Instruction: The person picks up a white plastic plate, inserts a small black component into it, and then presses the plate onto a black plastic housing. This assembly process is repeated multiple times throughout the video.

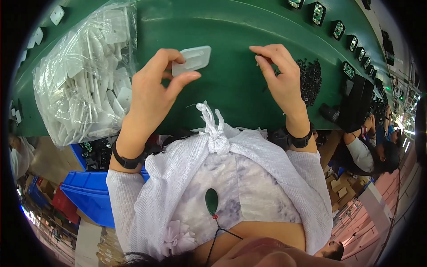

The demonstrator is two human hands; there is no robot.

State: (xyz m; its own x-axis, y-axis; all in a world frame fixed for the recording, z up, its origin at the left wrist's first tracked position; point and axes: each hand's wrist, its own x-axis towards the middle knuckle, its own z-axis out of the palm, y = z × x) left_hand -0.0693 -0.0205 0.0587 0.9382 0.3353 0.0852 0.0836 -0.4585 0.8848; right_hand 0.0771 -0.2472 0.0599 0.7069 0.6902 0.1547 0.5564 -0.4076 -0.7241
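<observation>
Passable gap over green worktop (231, 93) between left hand (153, 86) and right hand (283, 75); bagged white plates (84, 75) obstruct left, black-parts heap (312, 82) right.

A green table (233, 95) carries a clear bag of whitish plates (89, 80) at ten o'clock, a heap of small black parts (310, 82) at two, and circuit boards (339, 30) beyond.

A white knitted cardigan (293, 191), tied in a front knot (218, 143), covers a pale top (229, 178) mottled greyish purple, with a ruffled fabric flower (179, 236). A green teardrop pendant (211, 201) and red bead (215, 217) hang on dark cord (217, 228); black bands (126, 161) circle both wrists.
</observation>
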